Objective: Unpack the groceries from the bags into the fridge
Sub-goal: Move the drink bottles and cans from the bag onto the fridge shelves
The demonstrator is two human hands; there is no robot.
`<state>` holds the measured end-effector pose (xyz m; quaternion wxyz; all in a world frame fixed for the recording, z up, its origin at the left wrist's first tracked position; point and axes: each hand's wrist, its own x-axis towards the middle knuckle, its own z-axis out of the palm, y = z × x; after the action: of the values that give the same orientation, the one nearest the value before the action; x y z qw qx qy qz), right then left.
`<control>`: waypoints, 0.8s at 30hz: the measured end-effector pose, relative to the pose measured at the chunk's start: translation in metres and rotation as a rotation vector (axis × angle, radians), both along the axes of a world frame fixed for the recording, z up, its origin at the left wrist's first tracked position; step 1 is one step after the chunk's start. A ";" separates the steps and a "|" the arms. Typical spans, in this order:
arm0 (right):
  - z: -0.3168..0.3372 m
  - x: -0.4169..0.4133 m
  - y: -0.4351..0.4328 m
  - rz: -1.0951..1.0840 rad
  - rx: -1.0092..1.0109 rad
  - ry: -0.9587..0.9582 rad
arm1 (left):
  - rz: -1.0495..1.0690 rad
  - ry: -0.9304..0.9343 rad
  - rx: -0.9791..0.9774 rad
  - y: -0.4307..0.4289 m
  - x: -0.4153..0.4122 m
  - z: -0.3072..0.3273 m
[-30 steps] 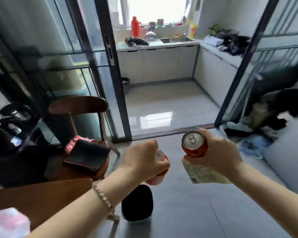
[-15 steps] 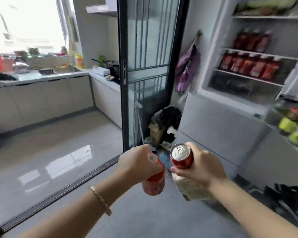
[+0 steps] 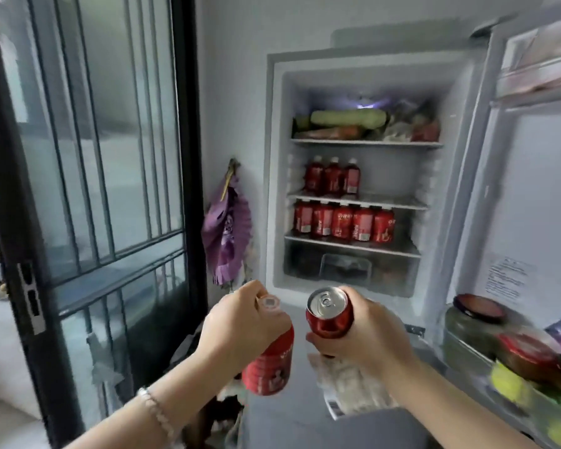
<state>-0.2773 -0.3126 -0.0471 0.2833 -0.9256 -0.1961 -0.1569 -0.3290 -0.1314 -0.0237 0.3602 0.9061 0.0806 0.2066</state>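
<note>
While the fridge stands open ahead | left hand wrapped round the top of a red bottle | right hand clutching a red can, pale packet pinned beneath | both side by side, low before the shelves

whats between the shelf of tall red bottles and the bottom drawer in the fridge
In the head view, one shelf lies between them, holding a row of red drinks.
</note>
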 end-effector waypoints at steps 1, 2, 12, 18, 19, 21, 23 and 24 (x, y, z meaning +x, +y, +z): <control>0.011 0.019 0.003 -0.025 0.007 -0.019 | -0.018 -0.043 -0.015 0.005 0.024 0.010; 0.021 0.037 0.004 -0.048 0.018 -0.034 | -0.034 -0.085 -0.025 0.009 0.048 0.020; 0.105 0.239 0.005 -0.233 0.171 -0.259 | -0.149 -0.452 0.019 0.007 0.270 0.098; 0.140 0.372 -0.007 -0.242 0.342 -0.252 | -0.176 -0.558 -0.042 -0.017 0.399 0.134; 0.144 0.391 -0.008 -0.234 0.364 -0.230 | -0.172 -0.557 -0.035 -0.021 0.419 0.138; 0.149 0.426 -0.011 -0.226 0.403 -0.183 | -0.162 -0.543 -0.033 -0.027 0.457 0.145; 0.152 0.456 -0.014 -0.214 0.427 -0.150 | -0.151 -0.514 -0.030 -0.032 0.489 0.150; 0.153 0.468 -0.015 -0.215 0.434 -0.135 | -0.154 -0.499 -0.021 -0.034 0.504 0.150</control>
<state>0.1910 -0.3280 0.1059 0.4434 -0.8460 -0.0767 -0.2860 0.1752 -0.1654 0.1266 0.3930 0.8269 -0.0779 0.3946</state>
